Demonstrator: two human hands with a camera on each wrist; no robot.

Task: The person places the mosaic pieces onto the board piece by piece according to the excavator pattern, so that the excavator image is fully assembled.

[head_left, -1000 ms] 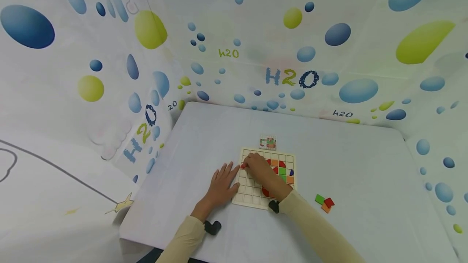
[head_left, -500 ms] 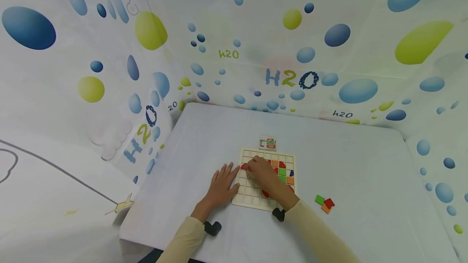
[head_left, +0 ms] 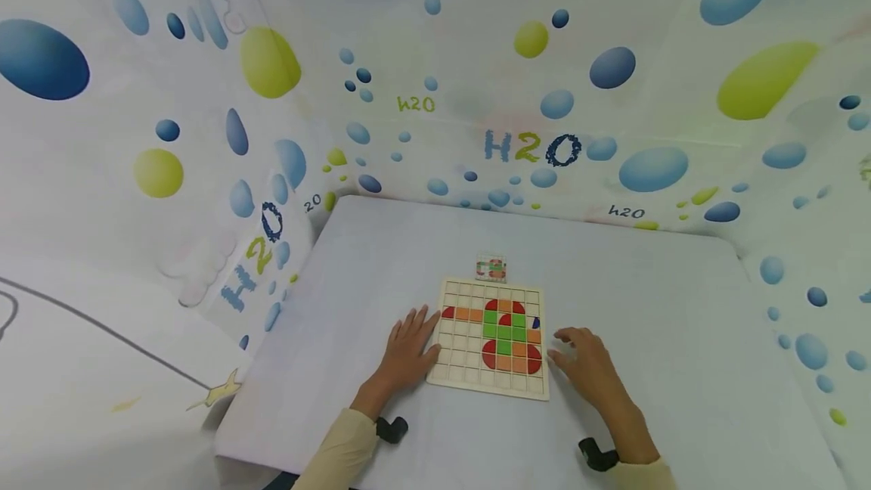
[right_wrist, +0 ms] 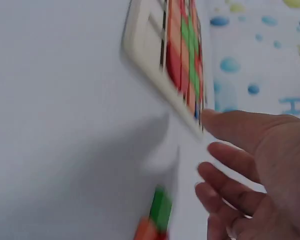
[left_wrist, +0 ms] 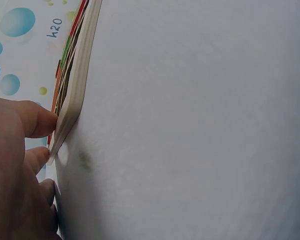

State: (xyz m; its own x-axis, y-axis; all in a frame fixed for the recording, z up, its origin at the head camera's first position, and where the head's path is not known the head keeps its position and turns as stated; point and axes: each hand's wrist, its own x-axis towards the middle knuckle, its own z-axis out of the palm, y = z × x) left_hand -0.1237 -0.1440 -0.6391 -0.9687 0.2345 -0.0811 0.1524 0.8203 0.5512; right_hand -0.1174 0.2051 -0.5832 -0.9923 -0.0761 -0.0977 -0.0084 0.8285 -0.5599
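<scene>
A wooden grid board (head_left: 459, 354) holds red, orange and green tiles, with a blue piece (head_left: 536, 323) near its right side. A short row of a red rounded tile (head_left: 447, 312) and orange tiles (head_left: 469, 314) lies at its left. My left hand (head_left: 404, 354) rests spread at the board's left edge, fingertips touching it. Just off the right edge is my right hand (head_left: 590, 369), its fingers loosely bent and holding nothing. Loose tiles, a green one (right_wrist: 161, 207) and an orange one (right_wrist: 145, 229) among them, show below it in the right wrist view; the hand hides them in the head view.
A small pattern card (head_left: 491, 268) lies behind the board. White cloth covers the table (head_left: 367, 263), and a printed curtain (head_left: 435, 44) stands behind and to the left.
My right hand has left the row at the board's left side and moved right, off the board. Orange tiles now show beside the red one there. My left hand has stayed at the edge.
</scene>
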